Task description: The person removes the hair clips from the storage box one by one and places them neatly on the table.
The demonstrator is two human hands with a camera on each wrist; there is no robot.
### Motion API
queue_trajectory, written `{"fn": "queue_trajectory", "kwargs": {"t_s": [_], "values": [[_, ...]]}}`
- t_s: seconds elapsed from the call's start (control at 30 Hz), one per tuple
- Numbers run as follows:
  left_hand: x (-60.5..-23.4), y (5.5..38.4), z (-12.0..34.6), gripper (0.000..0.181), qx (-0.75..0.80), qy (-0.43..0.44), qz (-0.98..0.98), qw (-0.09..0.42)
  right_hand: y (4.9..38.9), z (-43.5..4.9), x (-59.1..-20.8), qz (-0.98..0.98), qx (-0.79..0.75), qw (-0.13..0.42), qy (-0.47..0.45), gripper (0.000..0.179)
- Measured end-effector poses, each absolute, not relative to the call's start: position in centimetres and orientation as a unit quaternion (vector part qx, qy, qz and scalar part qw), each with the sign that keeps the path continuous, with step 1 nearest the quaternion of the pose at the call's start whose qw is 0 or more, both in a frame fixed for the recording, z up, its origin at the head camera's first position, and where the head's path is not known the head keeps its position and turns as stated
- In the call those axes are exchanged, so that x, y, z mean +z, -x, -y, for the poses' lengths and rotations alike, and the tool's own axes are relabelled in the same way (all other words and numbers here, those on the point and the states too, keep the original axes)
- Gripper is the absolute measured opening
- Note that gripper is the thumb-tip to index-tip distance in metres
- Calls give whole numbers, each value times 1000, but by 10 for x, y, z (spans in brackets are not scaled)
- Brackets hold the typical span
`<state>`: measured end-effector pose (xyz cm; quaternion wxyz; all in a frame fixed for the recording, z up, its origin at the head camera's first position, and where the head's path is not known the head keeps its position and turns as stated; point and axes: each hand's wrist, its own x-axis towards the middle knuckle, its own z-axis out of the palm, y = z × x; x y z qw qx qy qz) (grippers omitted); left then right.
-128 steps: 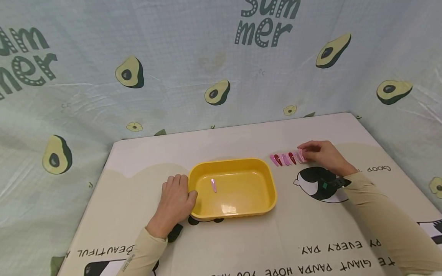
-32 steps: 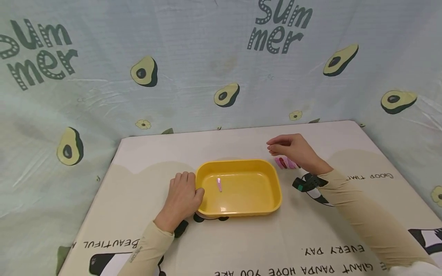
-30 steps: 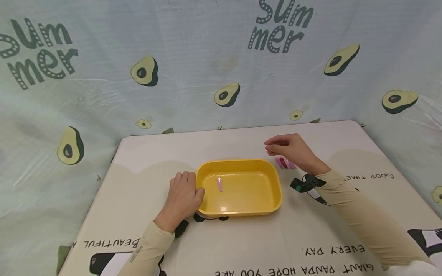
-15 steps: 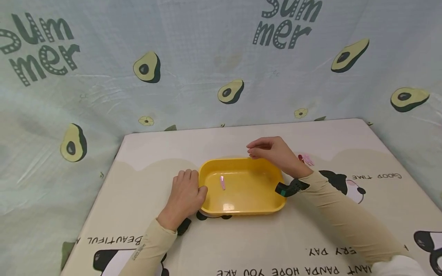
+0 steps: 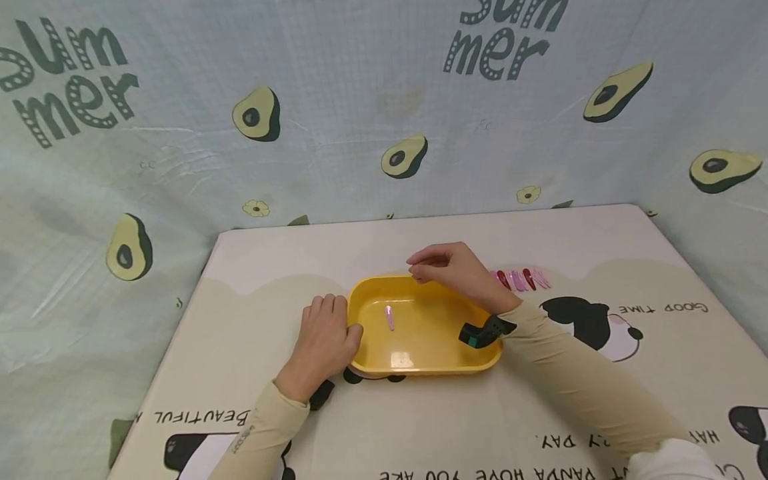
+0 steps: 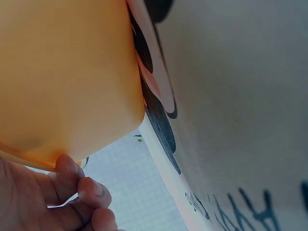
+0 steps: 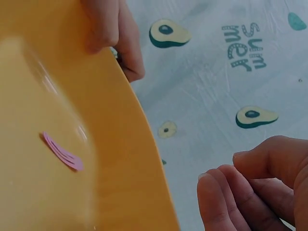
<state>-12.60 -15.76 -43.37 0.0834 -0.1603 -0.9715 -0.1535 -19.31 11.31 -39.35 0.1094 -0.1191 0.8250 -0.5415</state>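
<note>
My left hand (image 5: 326,339) grips the left end of a yellow plastic tray (image 5: 423,370), thumb over the rim. In the left wrist view, the curled fingers (image 6: 69,166) lie against the tray's outer side (image 6: 86,86). One pink snap hair clip (image 5: 389,318) lies on the tray floor, left of centre; the right wrist view shows this hair clip (image 7: 62,153) closer. Over the tray's far rim hovers my right hand (image 5: 456,272), fingers loosely bent toward the thumb. No object shows between its fingertips (image 7: 211,185) in the right wrist view.
A row of several pink and red hair clips (image 5: 529,279) lies on the table right of the tray, partly behind the right hand. The panda-print tablecloth (image 5: 444,420) covers the table. An avocado-print curtain (image 5: 324,160) hangs behind and at the sides.
The right hand has moved left from the row of hair clips to over the tray's far rim, uncovering more of the row. The left hand keeps its grip on the tray.
</note>
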Motion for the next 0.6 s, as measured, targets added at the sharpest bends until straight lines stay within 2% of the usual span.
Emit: {"fn": "queue_trajectory", "kwargs": {"t_s": [0.17,0.6], "values": [[-434,126,158,17,-147,160,972,85,194,-103,-397,-819,-546,111,137,34],[-433,127,157,21,-140,156,975,74,193,-80,-398,-811,-545,125,170,25]]}}
